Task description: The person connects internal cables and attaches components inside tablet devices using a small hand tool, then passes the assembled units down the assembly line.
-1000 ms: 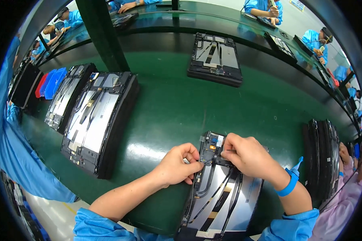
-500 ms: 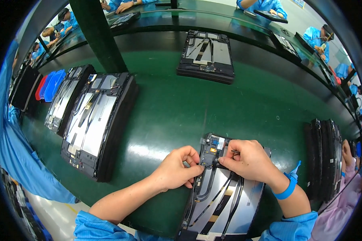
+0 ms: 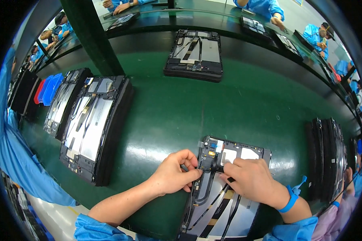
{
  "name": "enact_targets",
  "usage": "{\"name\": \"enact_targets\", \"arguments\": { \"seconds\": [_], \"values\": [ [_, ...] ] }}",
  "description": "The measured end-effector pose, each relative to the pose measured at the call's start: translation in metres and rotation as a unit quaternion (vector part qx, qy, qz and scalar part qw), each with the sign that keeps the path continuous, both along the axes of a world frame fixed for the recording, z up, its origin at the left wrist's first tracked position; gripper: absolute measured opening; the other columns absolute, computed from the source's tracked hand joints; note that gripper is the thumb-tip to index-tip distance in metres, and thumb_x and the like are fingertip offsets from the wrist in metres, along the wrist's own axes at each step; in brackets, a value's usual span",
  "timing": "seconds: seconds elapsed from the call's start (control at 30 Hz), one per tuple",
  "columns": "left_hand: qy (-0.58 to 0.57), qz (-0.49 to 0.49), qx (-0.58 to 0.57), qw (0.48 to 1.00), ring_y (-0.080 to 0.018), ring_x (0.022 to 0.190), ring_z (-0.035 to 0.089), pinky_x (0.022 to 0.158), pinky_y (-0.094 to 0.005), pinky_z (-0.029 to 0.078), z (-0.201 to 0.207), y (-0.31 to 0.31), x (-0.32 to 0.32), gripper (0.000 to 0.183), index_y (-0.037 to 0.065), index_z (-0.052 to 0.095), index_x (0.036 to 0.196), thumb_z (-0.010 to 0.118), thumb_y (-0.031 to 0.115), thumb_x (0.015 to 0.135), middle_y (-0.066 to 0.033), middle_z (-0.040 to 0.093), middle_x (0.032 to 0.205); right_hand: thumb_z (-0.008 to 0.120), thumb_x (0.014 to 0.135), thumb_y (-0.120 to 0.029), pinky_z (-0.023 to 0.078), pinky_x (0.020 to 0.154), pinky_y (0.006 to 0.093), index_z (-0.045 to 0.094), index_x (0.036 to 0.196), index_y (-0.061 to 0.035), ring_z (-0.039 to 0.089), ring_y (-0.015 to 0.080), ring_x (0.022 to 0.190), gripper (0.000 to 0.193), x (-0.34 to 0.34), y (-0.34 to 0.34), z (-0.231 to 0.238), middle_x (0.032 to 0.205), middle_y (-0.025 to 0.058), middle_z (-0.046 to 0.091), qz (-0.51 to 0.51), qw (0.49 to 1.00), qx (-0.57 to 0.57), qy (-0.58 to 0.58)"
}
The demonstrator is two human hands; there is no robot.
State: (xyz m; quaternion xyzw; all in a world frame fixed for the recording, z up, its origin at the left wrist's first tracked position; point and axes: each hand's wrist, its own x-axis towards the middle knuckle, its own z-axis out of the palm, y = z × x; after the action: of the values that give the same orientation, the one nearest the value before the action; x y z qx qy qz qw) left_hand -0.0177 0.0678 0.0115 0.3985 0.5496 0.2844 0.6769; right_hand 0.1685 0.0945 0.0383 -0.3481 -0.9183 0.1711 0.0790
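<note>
An opened tablet (image 3: 254,215), back cover off, lies before me with its silver plate, dark ribbon cables and a black upper board showing. My left hand (image 3: 173,173) is curled at its upper left edge, thumb pressed on the rim and fingers against the side. Over the upper middle of the tablet, my right hand (image 3: 251,180) has its fingers bent together. A small dark piece shows at its fingertips, too small to name. A blue wrist strap (image 3: 288,199) circles my right wrist. A clear tab sticks out at the tablet's upper left corner.
Stacked opened tablets (image 3: 90,124) stand at left, with blue trays (image 3: 52,89) and a red one beyond. Another tablet stack (image 3: 194,54) sits at the far middle. Dark tablets stand on edge (image 3: 326,158) at right, near another person's hand (image 3: 348,180). A green post (image 3: 93,38) rises far left.
My right hand has drawn down toward me, uncovering the tablet's upper right part. My left hand has barely moved. Across the bench, a person's tablet has gone from their hand to the surface.
</note>
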Motion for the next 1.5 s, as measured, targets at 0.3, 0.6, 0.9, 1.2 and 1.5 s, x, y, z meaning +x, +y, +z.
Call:
{"name": "enact_targets", "arguments": {
  "seconds": [0.3, 0.6, 0.9, 1.2, 1.5],
  "values": [
    [0.039, -0.003, 0.052, 0.998, -0.0086, 0.049, 0.050, 0.039, -0.0198, 0.043, 0.000, 0.000, -0.001, 0.024, 0.001, 0.041, 0.083, 0.058, 0.007, 0.067, -0.0043, 0.044, 0.067, 0.052, 0.058, -0.015, 0.034, 0.036, 0.0216, 0.051, 0.070, -0.0127, 0.040, 0.0103, 0.044, 0.012, 0.010, -0.005, -0.020, 0.051, -0.0014, 0.034, 0.112, 0.967, 0.228, 0.031],
    [0.115, -0.038, 0.032, 0.992, -0.0109, 0.061, 0.052, 0.045, -0.0203, 0.045, 0.014, 0.005, -0.001, 0.041, 0.002, 0.033, 0.099, 0.058, 0.002, 0.066, -0.0061, 0.041, 0.080, 0.053, 0.058, -0.014, 0.030, 0.036, 0.0194, 0.056, 0.076, -0.0087, 0.036, 0.0078, 0.044, 0.019, 0.014, -0.001, -0.027, 0.052, -0.0029, 0.032, 0.138, 0.950, 0.262, 0.101],
    [0.302, -0.114, 0.241, 0.915, -0.0222, 0.089, 0.046, 0.064, -0.0301, 0.043, 0.024, 0.019, 0.001, 0.056, 0.004, 0.034, 0.106, 0.065, 0.012, 0.059, -0.0117, 0.042, 0.087, 0.055, 0.056, -0.014, 0.030, 0.035, 0.0185, 0.058, 0.076, -0.0126, 0.034, 0.0074, 0.044, 0.020, 0.015, -0.001, -0.030, 0.052, -0.0043, 0.033, 0.140, 0.949, 0.265, 0.098],
    [0.304, -0.287, 0.368, 0.830, -0.0313, 0.098, 0.039, 0.085, -0.0353, 0.031, 0.028, 0.049, 0.007, 0.068, 0.005, 0.030, 0.115, 0.064, 0.009, 0.056, -0.0154, 0.043, 0.103, 0.055, 0.055, -0.014, 0.030, 0.034, 0.0185, 0.058, 0.075, -0.0111, 0.034, 0.0075, 0.042, 0.020, 0.018, -0.003, -0.033, 0.050, -0.0035, 0.031, 0.136, 0.949, 0.256, 0.120],
    [0.414, -0.493, 0.280, 0.712, -0.0330, 0.090, 0.046, 0.074, -0.0366, 0.039, 0.054, 0.065, 0.045, 0.069, 0.013, 0.027, 0.119, 0.060, 0.006, 0.059, -0.0169, 0.045, 0.097, 0.057, 0.054, -0.018, 0.031, 0.033, 0.0191, 0.058, 0.073, -0.0094, 0.035, 0.0078, 0.041, 0.021, 0.020, -0.002, -0.032, 0.049, -0.0029, 0.032, 0.138, 0.955, 0.240, 0.110]
  ]
}}
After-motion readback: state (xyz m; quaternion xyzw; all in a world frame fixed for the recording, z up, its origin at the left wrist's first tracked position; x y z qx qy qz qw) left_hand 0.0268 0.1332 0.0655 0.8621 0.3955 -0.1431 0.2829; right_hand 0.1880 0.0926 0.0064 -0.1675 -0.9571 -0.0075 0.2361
